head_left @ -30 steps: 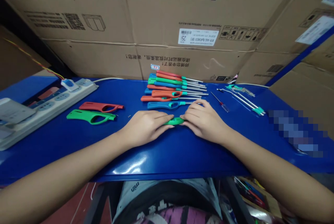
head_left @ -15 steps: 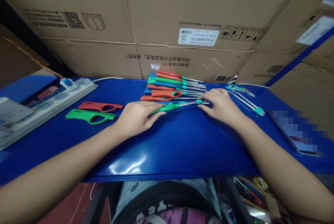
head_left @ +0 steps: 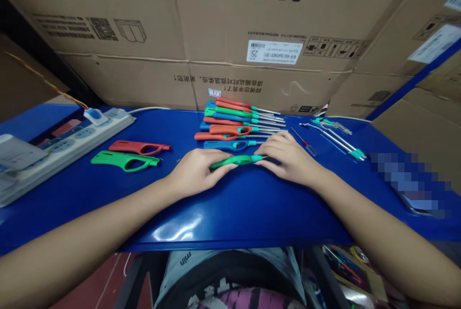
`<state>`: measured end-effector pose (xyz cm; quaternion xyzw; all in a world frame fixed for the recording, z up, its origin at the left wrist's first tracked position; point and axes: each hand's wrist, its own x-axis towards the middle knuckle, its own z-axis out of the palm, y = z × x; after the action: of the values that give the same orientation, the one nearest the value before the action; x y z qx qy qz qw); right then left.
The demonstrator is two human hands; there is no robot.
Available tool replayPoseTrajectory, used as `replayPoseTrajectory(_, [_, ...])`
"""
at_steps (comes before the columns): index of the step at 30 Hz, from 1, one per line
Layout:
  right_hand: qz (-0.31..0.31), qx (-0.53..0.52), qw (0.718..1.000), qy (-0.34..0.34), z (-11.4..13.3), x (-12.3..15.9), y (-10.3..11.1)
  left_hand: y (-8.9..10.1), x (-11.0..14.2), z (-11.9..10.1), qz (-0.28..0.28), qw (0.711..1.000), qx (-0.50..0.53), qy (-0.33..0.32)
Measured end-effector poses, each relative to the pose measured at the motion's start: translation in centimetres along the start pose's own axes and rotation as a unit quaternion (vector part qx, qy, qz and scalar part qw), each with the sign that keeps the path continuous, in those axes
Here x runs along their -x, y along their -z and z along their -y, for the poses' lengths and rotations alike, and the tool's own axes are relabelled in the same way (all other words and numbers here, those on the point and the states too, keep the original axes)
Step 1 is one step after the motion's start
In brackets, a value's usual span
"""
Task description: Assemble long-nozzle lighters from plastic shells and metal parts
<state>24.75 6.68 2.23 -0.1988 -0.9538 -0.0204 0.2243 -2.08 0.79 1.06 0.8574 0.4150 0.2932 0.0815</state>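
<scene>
Green lighter [head_left: 239,160] spans gap between two hands, over middle of tabletop [head_left: 223,213], just nearer than blue lighter [head_left: 216,145]. Left hand [head_left: 200,167] grasps its left end, thumb on near side; right hand [head_left: 288,160] grasps its right end beside teal collar [head_left: 257,158], covering most beyond. Good handling, probably: left firm, right in line with collar, even pressure, no sideways bending, knuckles clear of screwdriver [head_left: 305,142] at right.

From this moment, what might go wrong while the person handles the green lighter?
The green lighter might slip if the left hand loosens its pinch. The right hand, close to the frontmost blue lighter and the screwdriver, might nudge either one.
</scene>
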Motion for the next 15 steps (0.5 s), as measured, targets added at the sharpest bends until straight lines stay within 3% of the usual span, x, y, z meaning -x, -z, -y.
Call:
replayPoseTrajectory(5, [0.014,0.007,0.999,0.028,-0.1,0.2,-0.3,-0.3,-0.1,-0.1,0.007,0.998,0.052,0.024])
replayPoseTrajectory(11, [-0.055,0.057,0.993,0.083,0.7,0.4,-1.2,-0.7,0.1,-0.3,0.015,0.984,0.147,0.101])
replayPoseTrajectory(15, [-0.069,0.073,0.990,0.097,1.2,0.5,-1.1,-0.6,0.3,-0.7,0.005,0.986,0.145,0.085])
